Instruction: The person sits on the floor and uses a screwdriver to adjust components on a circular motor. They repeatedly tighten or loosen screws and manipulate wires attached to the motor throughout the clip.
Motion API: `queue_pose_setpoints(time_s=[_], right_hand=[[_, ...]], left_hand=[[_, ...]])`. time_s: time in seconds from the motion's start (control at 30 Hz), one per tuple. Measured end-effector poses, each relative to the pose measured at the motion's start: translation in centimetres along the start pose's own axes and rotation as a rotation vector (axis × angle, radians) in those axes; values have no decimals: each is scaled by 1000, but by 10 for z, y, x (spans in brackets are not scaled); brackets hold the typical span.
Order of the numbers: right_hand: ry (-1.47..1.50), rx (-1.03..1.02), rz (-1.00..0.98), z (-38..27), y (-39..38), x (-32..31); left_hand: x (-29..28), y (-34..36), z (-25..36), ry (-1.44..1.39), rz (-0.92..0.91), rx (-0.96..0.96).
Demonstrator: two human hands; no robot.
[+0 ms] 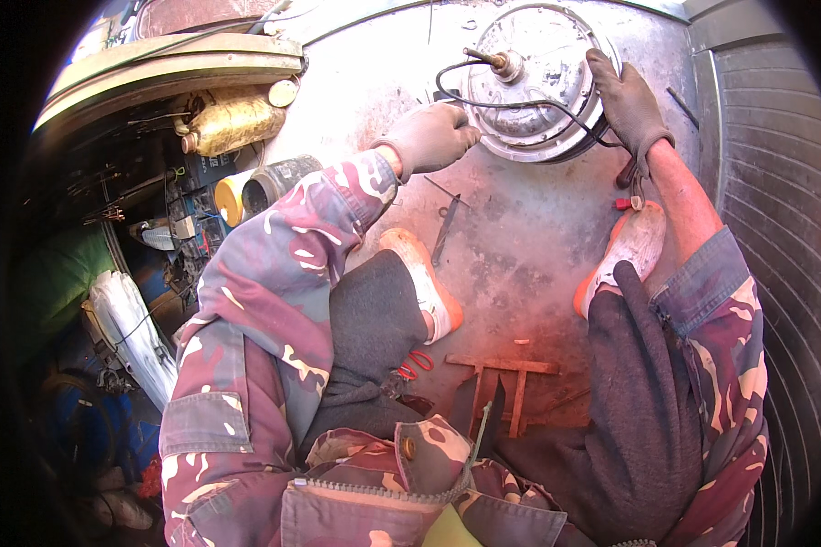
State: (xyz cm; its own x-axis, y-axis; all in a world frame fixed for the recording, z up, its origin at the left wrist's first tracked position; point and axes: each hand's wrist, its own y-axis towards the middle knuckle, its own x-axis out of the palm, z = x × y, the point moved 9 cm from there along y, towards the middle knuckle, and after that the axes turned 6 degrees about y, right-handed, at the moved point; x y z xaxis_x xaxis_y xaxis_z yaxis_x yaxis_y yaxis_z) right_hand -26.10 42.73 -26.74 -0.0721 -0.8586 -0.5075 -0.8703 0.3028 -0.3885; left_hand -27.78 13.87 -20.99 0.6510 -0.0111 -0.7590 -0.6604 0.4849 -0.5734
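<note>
A round silver hub motor (534, 82) with a protruding axle (495, 59) and looping black cable (470, 102) lies on the stained floor. My gloved right hand (628, 105) grips its right rim. Beside the motor's left edge, my gloved left hand (433, 137) has its fingers curled; whatever is in them is hidden. Red connectors (624, 202) hang below my right wrist, over my shoe. A dark narrow tool (445, 228) and a thin rod lie below my left hand.
At left are a yellowish plastic jug (233, 123), an open dark can (278, 180), a yellow-lidded container (230, 201) and cluttered parts under a ledge (169, 50). A ribbed metal panel (766, 128) runs along the right. Low red frame (502, 365) sits between my feet.
</note>
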Motion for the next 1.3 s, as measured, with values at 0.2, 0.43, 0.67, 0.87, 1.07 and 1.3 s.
queue_pose_setpoints(time_s=[0.2,0.43,0.67,0.87,1.07,1.3], right_hand=[[12,-9,7,-4,-3,-1],[14,2,-1,-1,-2,2],[41,-9,12,0,-2,2],[67,-22,15,-1,-2,3],[35,-8,12,-1,-3,1],[4,-24,26,-1,-1,0]], left_hand=[[-16,-13,27,458,203,306],[-10,-17,6,169,79,0],[-9,-14,-7,-5,147,-76],[-2,-9,-10,-256,217,50],[22,-2,-30,-645,2,-98],[-11,-22,27,312,371,528]])
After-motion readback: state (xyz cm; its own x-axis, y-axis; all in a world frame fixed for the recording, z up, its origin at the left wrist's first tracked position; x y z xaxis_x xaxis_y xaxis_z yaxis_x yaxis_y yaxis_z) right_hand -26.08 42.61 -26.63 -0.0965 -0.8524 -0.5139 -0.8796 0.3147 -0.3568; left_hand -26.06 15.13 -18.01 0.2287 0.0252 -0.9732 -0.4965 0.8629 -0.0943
